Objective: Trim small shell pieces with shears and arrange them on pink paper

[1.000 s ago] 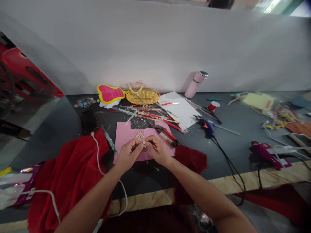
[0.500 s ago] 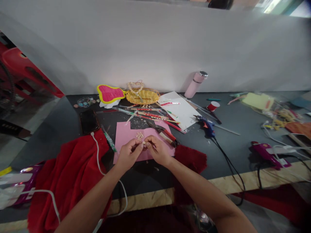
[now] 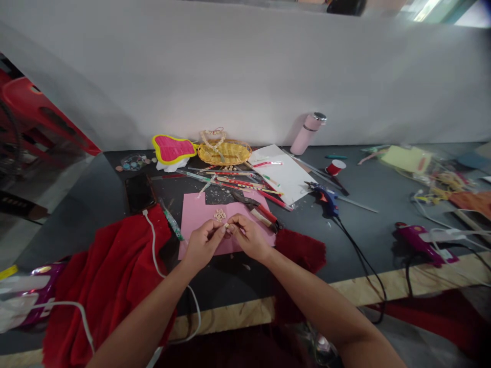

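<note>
Over a pink paper sheet (image 3: 194, 212), my left hand (image 3: 205, 241) and my right hand (image 3: 247, 234) meet at the fingertips. Both pinch a small pale piece (image 3: 226, 225) between thumbs and forefingers. Just beyond the fingertips lies a small pile of similar pale pieces (image 3: 220, 214) on the paper. Pliers with red handles (image 3: 264, 211) rest beyond my right hand, partly on the pink sheet. Several wrapped sticks (image 3: 238, 183) lie across the table behind the pile.
A phone (image 3: 140, 193) and red cloth (image 3: 111, 271) lie at the left. A wicker basket (image 3: 230, 152), a white sheet (image 3: 286, 176) and a pink bottle (image 3: 306, 135) stand or lie farther back. The blue glue gun (image 3: 327, 199) trails a black cable at the right.
</note>
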Demonstrator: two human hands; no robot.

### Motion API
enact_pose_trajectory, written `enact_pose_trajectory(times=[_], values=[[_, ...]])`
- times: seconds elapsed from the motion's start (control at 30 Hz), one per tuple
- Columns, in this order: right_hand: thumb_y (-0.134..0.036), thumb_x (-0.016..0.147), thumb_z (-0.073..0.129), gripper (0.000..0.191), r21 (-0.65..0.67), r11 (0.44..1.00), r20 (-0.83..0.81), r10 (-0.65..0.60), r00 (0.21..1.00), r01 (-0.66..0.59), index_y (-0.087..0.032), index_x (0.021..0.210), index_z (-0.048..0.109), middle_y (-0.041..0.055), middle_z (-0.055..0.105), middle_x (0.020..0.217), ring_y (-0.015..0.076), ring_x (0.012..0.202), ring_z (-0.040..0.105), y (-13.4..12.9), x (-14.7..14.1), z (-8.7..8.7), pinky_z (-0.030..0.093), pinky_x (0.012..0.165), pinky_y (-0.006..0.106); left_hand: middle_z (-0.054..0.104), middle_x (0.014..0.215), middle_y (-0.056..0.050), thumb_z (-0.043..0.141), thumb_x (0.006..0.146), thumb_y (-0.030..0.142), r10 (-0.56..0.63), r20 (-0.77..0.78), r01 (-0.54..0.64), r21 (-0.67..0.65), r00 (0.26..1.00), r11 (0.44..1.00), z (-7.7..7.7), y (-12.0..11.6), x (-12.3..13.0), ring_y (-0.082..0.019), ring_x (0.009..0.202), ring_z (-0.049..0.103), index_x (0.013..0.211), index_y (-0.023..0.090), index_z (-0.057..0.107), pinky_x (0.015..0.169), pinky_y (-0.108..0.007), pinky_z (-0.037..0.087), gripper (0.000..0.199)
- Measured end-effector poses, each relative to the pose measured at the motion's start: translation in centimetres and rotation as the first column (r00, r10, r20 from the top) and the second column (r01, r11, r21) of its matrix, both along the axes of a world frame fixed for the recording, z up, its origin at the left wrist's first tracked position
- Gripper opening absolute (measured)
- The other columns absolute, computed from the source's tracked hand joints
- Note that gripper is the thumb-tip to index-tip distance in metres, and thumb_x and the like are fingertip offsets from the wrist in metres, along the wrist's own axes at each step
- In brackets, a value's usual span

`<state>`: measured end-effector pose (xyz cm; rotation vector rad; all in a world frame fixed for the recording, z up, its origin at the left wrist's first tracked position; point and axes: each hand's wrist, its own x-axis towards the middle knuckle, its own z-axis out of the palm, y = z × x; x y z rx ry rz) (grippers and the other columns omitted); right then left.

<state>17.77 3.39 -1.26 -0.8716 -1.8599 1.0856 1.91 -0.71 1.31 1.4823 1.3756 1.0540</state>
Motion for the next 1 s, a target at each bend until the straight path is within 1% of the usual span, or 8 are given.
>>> enact_pose_trajectory(times=[0.23,0.43,0.6,0.8,1.0], values=[[-0.034,0.092,0.045,0.018,-0.015,1.000,0.018,0.005,1.000,-0.005,-0.020,0.088,0.054,0.0028,0.059,0.080,0.0153,0.075,0.056,-0.14,0.07,0.21,0.045,0.069,0.029,0.069,0.078,-0.001,0.051,0.086,0.034,0.001,-0.044,0.000,0.017,0.999,1.000,-0.18,-0.02,-0.02,-0.014,0.072,0.063,0.083,0.018,0.062,0.068,-0.023,0.049,0.020],[-0.033,0.092,0.045,0.017,-0.035,0.999,0.005,0.003,1.000,-0.003,-0.019,0.088,0.054,0.0024,0.059,0.080,0.0147,0.075,0.055,-0.18,0.00,0.15,0.044,0.070,0.028,0.068,0.079,-0.001,0.050,0.086,0.034,0.009,-0.073,-0.006,0.029,0.997,1.000,-0.42,-0.12,-0.06,-0.013,0.071,0.062,0.085,0.018,0.061,0.066,-0.022,0.048,0.019],[-0.034,0.092,0.046,0.018,-0.070,0.998,0.016,0.000,1.000,0.001,-0.019,0.087,0.054,0.0015,0.058,0.079,0.0135,0.070,0.054,-0.22,-0.11,0.39,0.045,0.066,0.027,0.066,0.079,-0.001,0.050,0.086,0.034,0.027,-0.095,-0.023,0.044,0.995,0.999,-0.59,-0.21,0.02,-0.014,0.071,0.061,0.087,0.018,0.060,0.064,-0.022,0.046,0.019],[-0.035,0.091,0.047,0.018,-0.113,0.994,-0.029,0.003,1.000,-0.006,-0.019,0.089,0.055,0.0014,0.058,0.078,0.0126,0.068,0.053,-0.26,-0.25,0.35,0.045,0.062,0.025,0.068,0.086,-0.002,0.051,0.086,0.034,0.045,-0.088,-0.041,0.042,0.995,0.998,-0.80,-0.20,0.00,-0.015,0.077,0.064,0.092,0.019,0.058,0.068,-0.024,0.048,0.017],[-0.039,0.090,0.048,0.020,-0.167,0.986,-0.051,0.011,0.999,-0.019,-0.020,0.089,0.056,0.0006,0.059,0.077,0.0125,0.067,0.054,-0.32,-0.17,0.39,0.046,0.063,0.026,0.065,0.080,-0.001,0.049,0.087,0.035,0.028,-0.112,-0.021,0.064,0.993,0.998,-0.87,-0.21,-0.07,-0.014,0.072,0.062,0.087,0.019,0.057,0.065,-0.023,0.047,0.018]])
